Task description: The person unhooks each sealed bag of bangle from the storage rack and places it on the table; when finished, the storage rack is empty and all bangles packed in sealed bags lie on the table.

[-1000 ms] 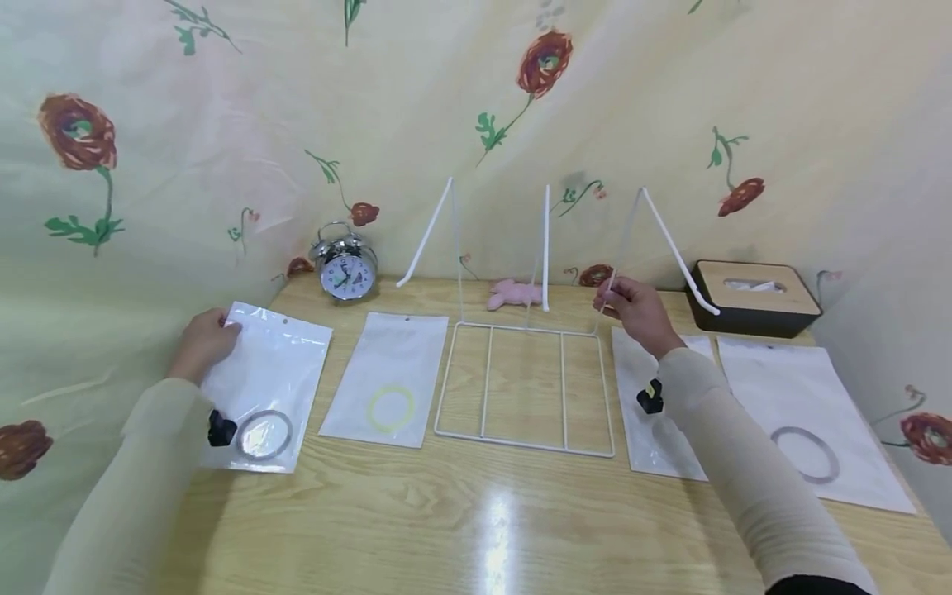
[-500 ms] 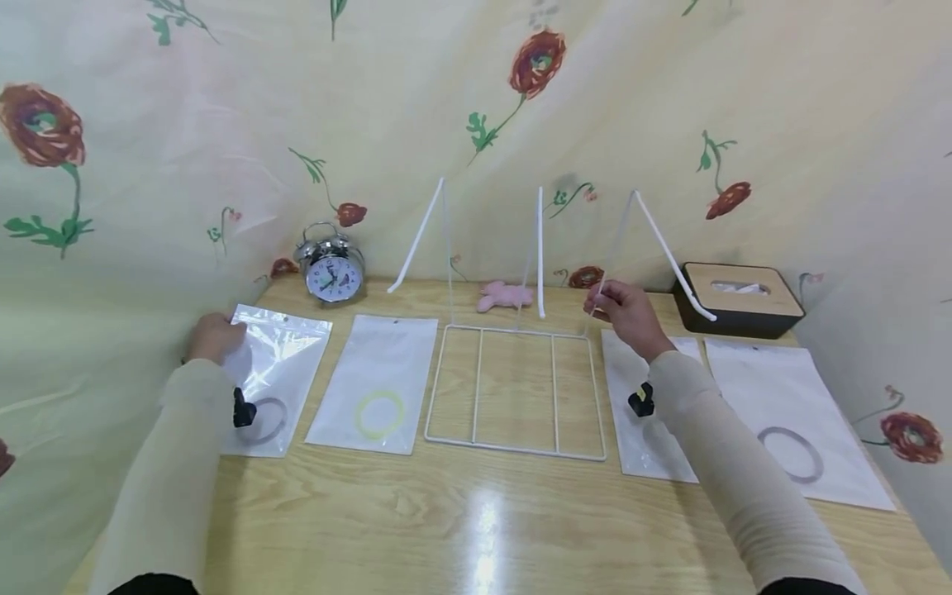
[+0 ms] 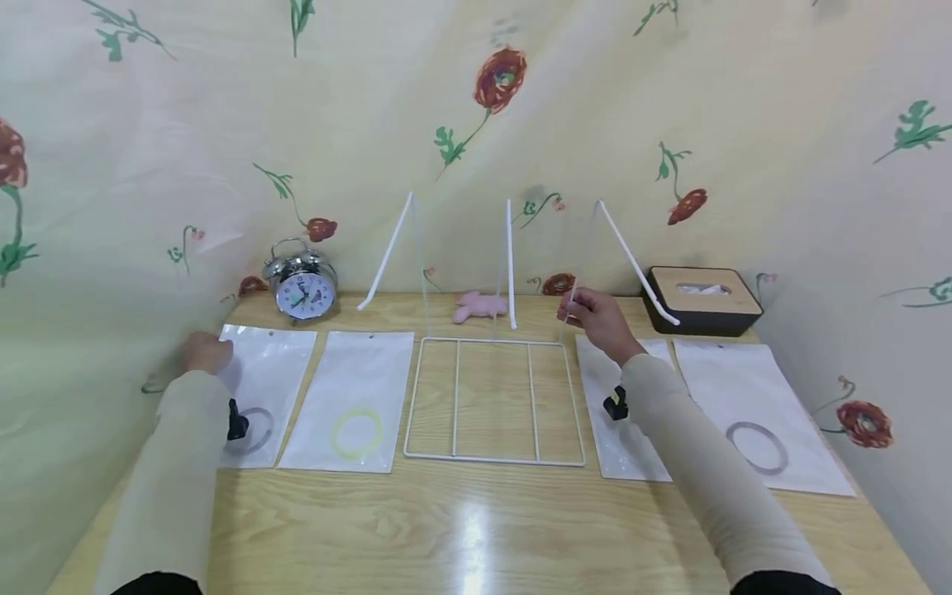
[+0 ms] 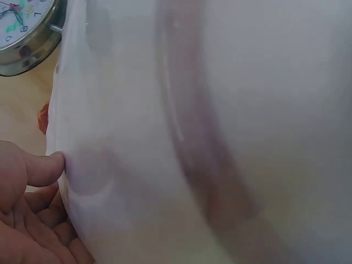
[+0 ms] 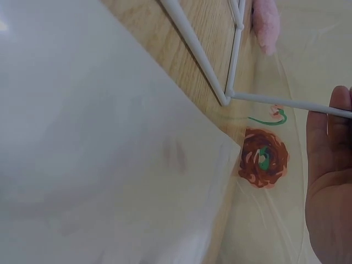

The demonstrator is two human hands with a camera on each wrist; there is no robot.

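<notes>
My left hand [image 3: 207, 353] holds the left edge of the leftmost white plastic pouch [image 3: 268, 364], its thumb [image 4: 47, 168] on the front film and the other fingers behind. A greyish ring [image 3: 270, 426] shows on that pouch's lower part, close over the table. In the middle stands a white wire rack [image 3: 511, 264] with a flat base frame and three slanted prongs. My right hand [image 3: 601, 322] pinches the rack's right upright wire [image 5: 275, 100] between thumb and fingers. Beside it lies a second pouch [image 3: 595, 413], partly hidden by my right forearm.
Left of the rack lies a pouch [image 3: 312, 413] with a yellow ring [image 3: 335, 434]; another pouch [image 3: 744, 388] with a grey ring lies far right. Along the wall stand an alarm clock [image 3: 305, 295], a pink plush toy [image 3: 476, 307] and a tissue box [image 3: 702, 306].
My left hand has moved the leftmost pouch, first raised and tilted, down beside the yellow-ring pouch. My right hand stays on the rack's upright. The head view has shifted to the right.
</notes>
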